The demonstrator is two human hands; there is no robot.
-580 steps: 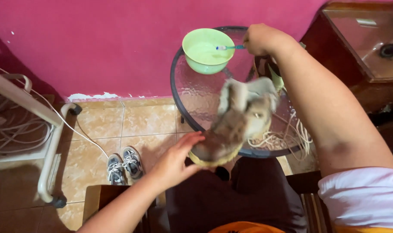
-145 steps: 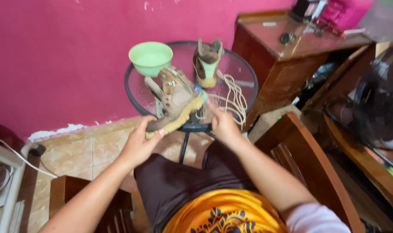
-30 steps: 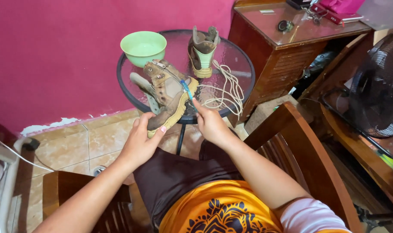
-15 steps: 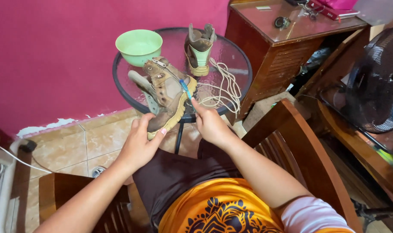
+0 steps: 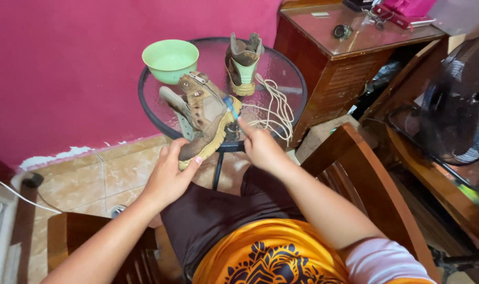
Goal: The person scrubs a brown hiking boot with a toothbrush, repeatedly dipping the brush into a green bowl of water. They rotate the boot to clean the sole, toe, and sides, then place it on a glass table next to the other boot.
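Observation:
My left hand grips the toe end of a worn brown boot with a yellow sole, held tilted above my lap at the edge of a round glass table. My right hand holds a small blue-handled brush against the boot's side near the sole. The second boot stands upright on the table. Loose cream laces lie on the glass beside it. A green bowl sits at the table's far left.
A pink wall runs behind the table. A dark wooden cabinet with small items on top stands to the right. A wooden chair and a black fan are at my right. Tiled floor and white cables lie to the left.
The view has shifted slightly; both hands stay on the boot, with the brush still working along its side. Much earlier, my right hand reached to the green bowl.

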